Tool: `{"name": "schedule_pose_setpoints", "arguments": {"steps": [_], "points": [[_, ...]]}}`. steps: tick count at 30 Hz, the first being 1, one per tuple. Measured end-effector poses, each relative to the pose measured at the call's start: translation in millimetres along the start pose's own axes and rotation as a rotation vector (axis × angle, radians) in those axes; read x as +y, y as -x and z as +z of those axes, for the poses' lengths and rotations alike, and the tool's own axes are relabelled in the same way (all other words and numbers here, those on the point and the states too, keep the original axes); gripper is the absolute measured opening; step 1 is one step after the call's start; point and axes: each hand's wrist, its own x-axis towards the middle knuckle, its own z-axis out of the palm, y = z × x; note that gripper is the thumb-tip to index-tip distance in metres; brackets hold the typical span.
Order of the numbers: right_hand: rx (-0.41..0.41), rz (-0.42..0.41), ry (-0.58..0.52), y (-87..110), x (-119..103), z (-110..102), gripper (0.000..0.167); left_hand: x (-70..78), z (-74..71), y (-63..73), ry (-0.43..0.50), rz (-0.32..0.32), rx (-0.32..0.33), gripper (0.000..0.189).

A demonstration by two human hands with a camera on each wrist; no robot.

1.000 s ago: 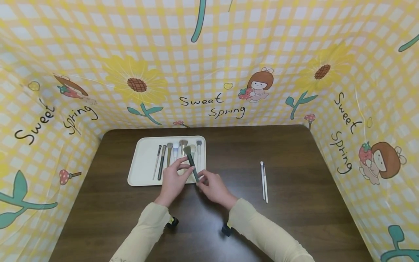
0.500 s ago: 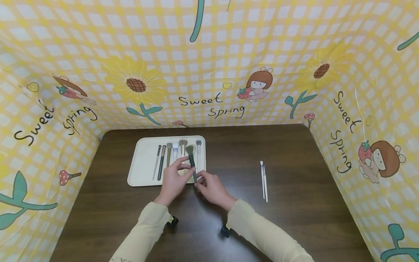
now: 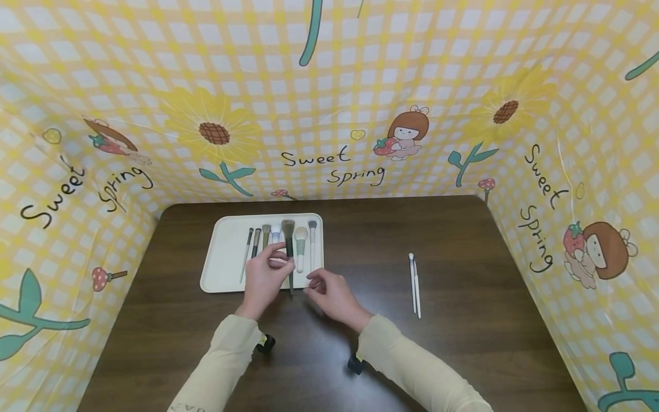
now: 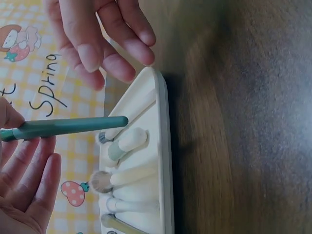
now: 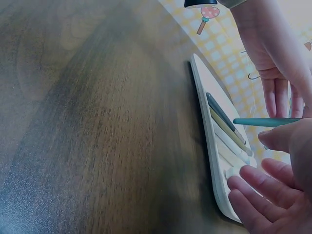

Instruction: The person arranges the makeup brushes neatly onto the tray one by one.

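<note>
My left hand [image 3: 264,283] pinches a dark green makeup brush [image 4: 73,126] between thumb and fingers. The brush is over the tray [image 3: 222,254] with its bristles pointing away and its handle end over the near rim. My right hand [image 3: 333,293] is at the tray's near right corner, fingers loosely bent, holding nothing and apart from the brush handle. In the tray lie several makeup brushes in a row, among them a pale green one with a white handle tip [image 3: 301,246] and a slim white one [image 3: 312,243]. The left hand partly hides those further left.
Two slim white brushes [image 3: 415,286] lie side by side on the dark wooden table [image 3: 453,246], to the right of the tray. A yellow checked cloth [image 3: 329,103] with printed figures stands round the table's back and sides.
The left hand has moved left with the green brush, which has turned more upright in the head view. The right hand's fingers no longer touch the handle end and have stayed almost in place.
</note>
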Motion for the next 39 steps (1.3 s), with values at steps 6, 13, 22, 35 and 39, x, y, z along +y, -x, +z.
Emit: {"name": "schedule_pose_setpoints", "arguments": {"steps": [6,13,22,35,39], "points": [[0.011,0.012,0.033,-0.9,1,-2,0.034,-3.1,-4.8,-1.6,-0.039,-0.037,0.018,0.036],[0.059,-0.020,0.146,-1.9,-1,-3,0.045,-9.1,-10.0,-2.4,-0.058,-0.054,0.039,0.034],[0.014,-0.017,0.279,-6.5,-1,-8,0.081,-18.3,-23.5,-8.5,-0.093,-0.069,0.114,0.033],[-0.026,0.016,0.340,-29.1,7,-13,0.110,-26.4,-42.3,-12.9,-0.111,-0.138,0.178,0.035],[-0.070,0.018,0.367,-34.7,10,-11,0.119,-29.4,-44.6,-13.2,-0.108,-0.149,0.184,0.035]]}}
